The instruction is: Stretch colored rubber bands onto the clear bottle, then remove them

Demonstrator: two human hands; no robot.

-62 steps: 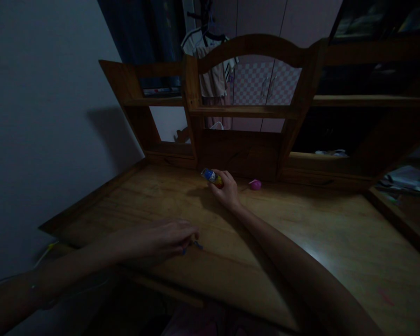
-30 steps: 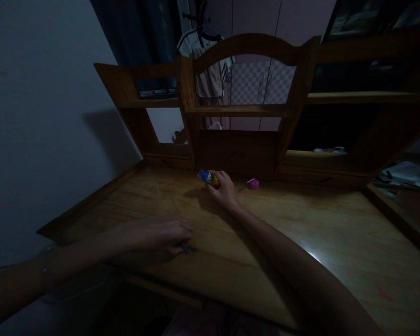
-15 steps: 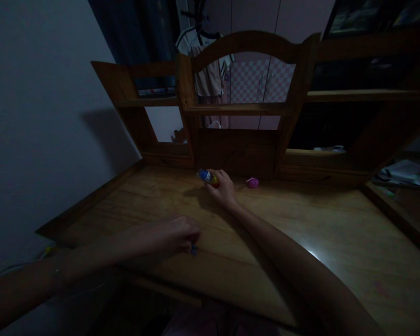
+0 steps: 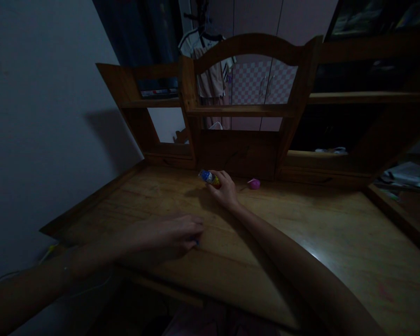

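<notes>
My right hand (image 4: 224, 187) is wrapped round a small bottle (image 4: 209, 178) with a blue top and a red-yellow body, tilted so that its top points left. Nearer the desk's front edge, my left hand (image 4: 185, 231) is blurred, its fingers closed on a small blue object (image 4: 195, 242). Only a bit of that blue object shows at the fingertips, so its kind cannot be made out. Just right of my right hand, a small pink-purple round thing (image 4: 254, 184) with a pale strip lies on the wooden desk (image 4: 266, 224).
A wooden shelf unit (image 4: 245, 111) with drawers along its base stands at the back of the desk. The wall (image 4: 56, 116) borders the left side. Clothes (image 4: 212, 79) hang behind the shelves. Papers (image 4: 406, 175) lie at the far right.
My left hand has shifted slightly right, and the blue object, which stuck out more before, is now mostly hidden by the fingers. My right hand keeps its hold on the bottle.
</notes>
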